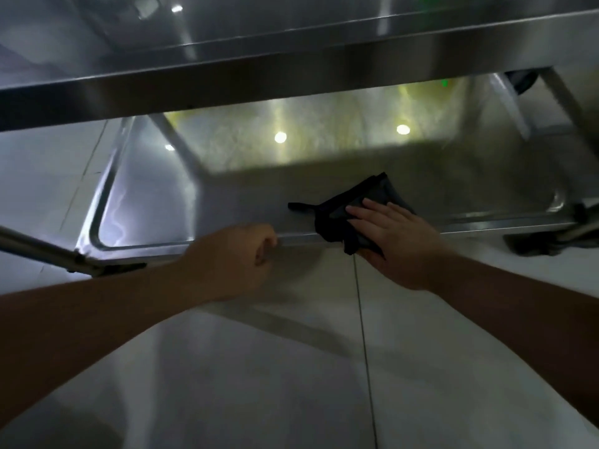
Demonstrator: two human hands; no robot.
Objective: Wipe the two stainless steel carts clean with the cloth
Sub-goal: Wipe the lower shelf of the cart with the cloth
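Two shelves of one steel cart fill my view, and I am down at the lower shelf (227,202), reaching under the upper shelf (291,76). My right hand (398,241) lies flat with its fingers straight, pressing the dark cloth (350,215) onto the near part of that lower shelf, where the cloth laps over the front rim (298,236). My left hand (246,251) is curled around the same rim a little to the left, steadying the cart, I would say. How much is done I can only judge loosely: the light is dim and the metal blurred with glare, so I cannot tell wiped steel from unwiped. The cloth sits near the front and right of centre, so the far half of this shelf, under the reflected ceiling lights, and its left end look likely yet to be covered. Only this one cart is plainly in sight, so the second cart probably remains to be done or checked.
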